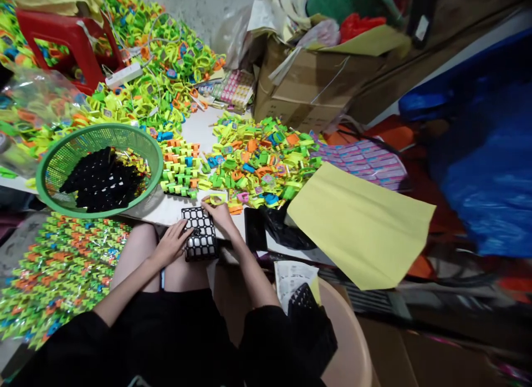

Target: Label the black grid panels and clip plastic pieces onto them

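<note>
A black grid tray with rows of pale openings lies at the table's front edge, above my lap. My left hand grips its left side, the fingers reaching over the grid; a small dark bit sits by the fingertips. Just past the tray's far right corner, my right hand is closed in a pinch on a yellow-green plastic toy watch, partly hidden by the fingers. Behind both hands stand rows of coloured toy watches, set in a tray. To their right spreads a loose pile of toy watches.
At left stands a green basket holding black grid pieces. Filled rows of toy watches lie below it. A red stool, cardboard box, yellow sheet, black plastic bag and round pale tub surround the workspace.
</note>
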Motion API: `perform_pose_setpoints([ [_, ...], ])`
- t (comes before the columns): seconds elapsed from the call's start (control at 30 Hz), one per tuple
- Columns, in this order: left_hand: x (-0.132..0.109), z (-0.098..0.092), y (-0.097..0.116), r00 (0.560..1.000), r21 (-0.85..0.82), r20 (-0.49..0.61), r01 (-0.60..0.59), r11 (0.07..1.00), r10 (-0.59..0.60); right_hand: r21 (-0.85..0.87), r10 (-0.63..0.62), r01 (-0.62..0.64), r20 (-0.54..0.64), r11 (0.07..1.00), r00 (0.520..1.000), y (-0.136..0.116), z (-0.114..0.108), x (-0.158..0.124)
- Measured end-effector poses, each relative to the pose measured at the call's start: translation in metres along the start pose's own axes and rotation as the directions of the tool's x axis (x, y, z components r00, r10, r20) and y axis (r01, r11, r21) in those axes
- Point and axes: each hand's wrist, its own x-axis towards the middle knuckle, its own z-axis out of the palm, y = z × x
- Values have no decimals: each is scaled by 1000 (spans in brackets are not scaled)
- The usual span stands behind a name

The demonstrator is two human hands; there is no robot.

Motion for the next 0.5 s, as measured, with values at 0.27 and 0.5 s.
perform_pose_setpoints([
  [0.27, 5, 3, -2, 993, 42, 120, -6, 999, 1, 113, 5, -17, 101, 993, 995, 14, 46, -12],
  [0.5, 6, 4, -8, 989, -4, 147, -4, 1000, 5, 22, -3, 0, 132, 1000, 991, 14, 46, -10],
])
